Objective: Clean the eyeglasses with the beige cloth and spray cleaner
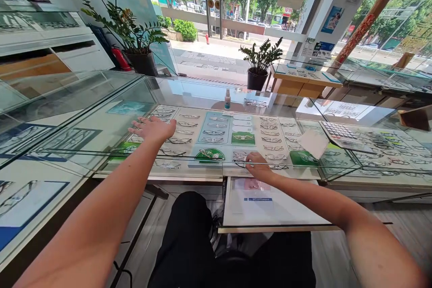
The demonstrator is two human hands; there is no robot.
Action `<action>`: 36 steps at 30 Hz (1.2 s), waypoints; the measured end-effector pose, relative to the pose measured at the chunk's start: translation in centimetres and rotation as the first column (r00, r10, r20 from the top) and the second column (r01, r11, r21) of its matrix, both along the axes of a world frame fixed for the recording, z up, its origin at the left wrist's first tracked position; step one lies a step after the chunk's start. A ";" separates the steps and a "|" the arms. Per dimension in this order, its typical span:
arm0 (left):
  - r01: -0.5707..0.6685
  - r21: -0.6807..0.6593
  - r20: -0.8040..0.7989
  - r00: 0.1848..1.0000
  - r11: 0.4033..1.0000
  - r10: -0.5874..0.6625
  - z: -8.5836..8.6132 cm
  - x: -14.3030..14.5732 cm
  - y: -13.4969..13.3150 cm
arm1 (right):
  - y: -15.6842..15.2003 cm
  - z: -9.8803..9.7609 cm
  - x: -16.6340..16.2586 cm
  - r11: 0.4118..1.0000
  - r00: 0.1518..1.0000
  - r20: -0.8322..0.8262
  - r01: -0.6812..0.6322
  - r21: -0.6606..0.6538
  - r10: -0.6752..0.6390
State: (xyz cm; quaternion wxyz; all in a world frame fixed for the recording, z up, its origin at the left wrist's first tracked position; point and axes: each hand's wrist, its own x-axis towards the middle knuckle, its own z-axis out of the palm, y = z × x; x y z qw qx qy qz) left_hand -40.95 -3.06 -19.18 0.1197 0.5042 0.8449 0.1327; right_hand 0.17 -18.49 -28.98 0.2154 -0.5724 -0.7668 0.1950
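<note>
My left hand lies with its fingers spread over the glass top of a display case, above rows of eyeglasses. My right hand is closed near the case's front edge, with curled fingers at a dark-rimmed pair of eyeglasses. Part of that pair is hidden behind the hand. Below my right wrist, a white drawer is pulled out, with a clear plastic sleeve and printed paper inside. Left of the right hand, a green round card lies among the displayed frames.
A small spray bottle and another pair of glasses stand toward the back of the glass. To the right are a pale cloth and a calculator. Potted plants stand beyond the case. My knees are beneath the counter.
</note>
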 end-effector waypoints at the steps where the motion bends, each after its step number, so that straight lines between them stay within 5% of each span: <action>1: -0.003 -0.008 -0.001 1.000 1.000 0.003 0.0 0.1 -0.1 | 1.9 -0.4 0.1 0.998 0.999 0.009 0.052 0.045 -0.052; 8: 0.002 0.088 -0.058 0.998 0.996 0.003 -0.8 -0.6 -0.5 | 13.6 -0.9 1.2 0.937 0.960 0.062 0.251 0.243 -0.273; 17: -0.050 0.064 -0.158 0.986 0.997 0.060 -0.4 0.3 -0.8 | 24.1 -3.0 2.9 0.966 0.947 0.224 0.193 0.172 -0.229; 27: -0.057 0.015 -0.210 0.976 0.998 0.059 -0.2 0.3 -0.9 | 26.9 -5.7 2.2 0.985 0.939 0.298 0.166 0.053 -0.174; 32: -0.054 -0.020 -0.199 0.979 0.998 0.049 -0.1 0.3 -0.8 | 25.7 -4.1 2.5 0.981 0.942 0.277 0.178 0.071 -0.191; 36: -0.051 0.002 -0.152 0.987 0.999 0.051 0.0 0.4 -0.9 | 21.4 -1.6 1.6 0.969 0.941 0.245 0.204 0.142 -0.234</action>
